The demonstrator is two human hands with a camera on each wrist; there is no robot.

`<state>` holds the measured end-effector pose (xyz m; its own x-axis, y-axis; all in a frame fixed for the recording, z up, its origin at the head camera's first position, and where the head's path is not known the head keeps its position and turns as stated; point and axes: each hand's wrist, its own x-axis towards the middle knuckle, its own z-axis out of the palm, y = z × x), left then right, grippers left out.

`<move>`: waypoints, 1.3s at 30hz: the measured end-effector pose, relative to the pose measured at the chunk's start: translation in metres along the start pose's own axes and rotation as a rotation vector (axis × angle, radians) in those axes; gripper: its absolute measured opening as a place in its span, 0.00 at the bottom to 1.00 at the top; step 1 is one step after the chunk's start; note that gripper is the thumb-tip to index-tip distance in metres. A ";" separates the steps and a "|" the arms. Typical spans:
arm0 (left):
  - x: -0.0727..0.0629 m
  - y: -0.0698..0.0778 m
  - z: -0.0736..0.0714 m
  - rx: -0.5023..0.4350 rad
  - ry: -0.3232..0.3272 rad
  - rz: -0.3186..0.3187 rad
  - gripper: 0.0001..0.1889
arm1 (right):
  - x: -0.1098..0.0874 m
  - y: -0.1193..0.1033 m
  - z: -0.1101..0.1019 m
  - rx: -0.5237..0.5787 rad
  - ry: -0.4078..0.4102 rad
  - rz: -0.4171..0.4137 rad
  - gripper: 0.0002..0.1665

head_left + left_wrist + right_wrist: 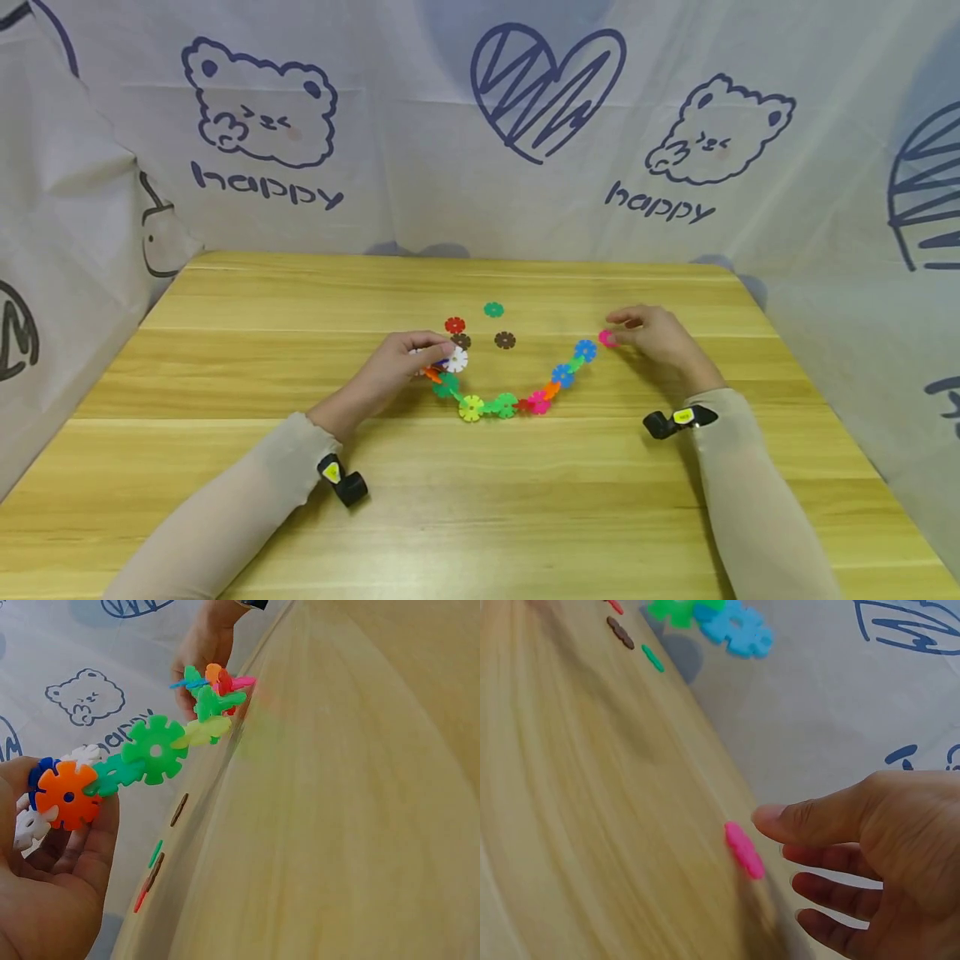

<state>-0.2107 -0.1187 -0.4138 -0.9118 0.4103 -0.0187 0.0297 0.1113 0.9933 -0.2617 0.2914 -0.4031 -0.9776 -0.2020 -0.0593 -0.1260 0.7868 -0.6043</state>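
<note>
Holds the multicoloured disc chain (500,406) near 1 end, raised over the wooden table (525,500), in curled fingers of the left hand (393,367). Parts thumb and fingers of the right hand (660,342), gripping nothing, just beside 1 pink disc (744,851). Has 4 loose discs (499,340) beyond.

Left hand (393,365) holding a chain of colorful discs (507,400), right hand (654,335) beside a pink disc (606,338), loose discs (499,342) farther back

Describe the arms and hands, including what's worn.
The left hand and right hand are bare. The sleeves are long, plain and pale beige. At each sleeve's end sits a black camera with a yellow label, its print unreadable.
</note>
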 end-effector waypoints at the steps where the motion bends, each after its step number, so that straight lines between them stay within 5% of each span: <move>1: 0.000 0.000 0.000 -0.007 0.000 -0.002 0.17 | 0.001 0.002 0.001 0.002 -0.007 0.004 0.24; 15: 0.000 -0.002 -0.001 -0.001 0.008 0.003 0.15 | 0.004 0.008 0.011 -0.085 -0.002 -0.050 0.18; 21: 0.000 -0.002 -0.001 0.007 0.024 -0.004 0.16 | 0.004 0.006 0.012 -0.040 0.016 -0.023 0.15; 29: 0.001 -0.002 0.000 -0.001 0.026 -0.006 0.16 | 0.000 0.000 0.010 0.024 0.107 -0.035 0.07; 39: 0.001 -0.002 0.000 -0.019 0.014 -0.012 0.13 | -0.003 -0.036 0.007 -0.016 0.249 -0.171 0.09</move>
<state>-0.2113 -0.1188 -0.4156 -0.9178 0.3960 -0.0289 0.0114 0.0991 0.9950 -0.2535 0.2595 -0.3871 -0.9531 -0.1844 0.2399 -0.2926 0.7635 -0.5757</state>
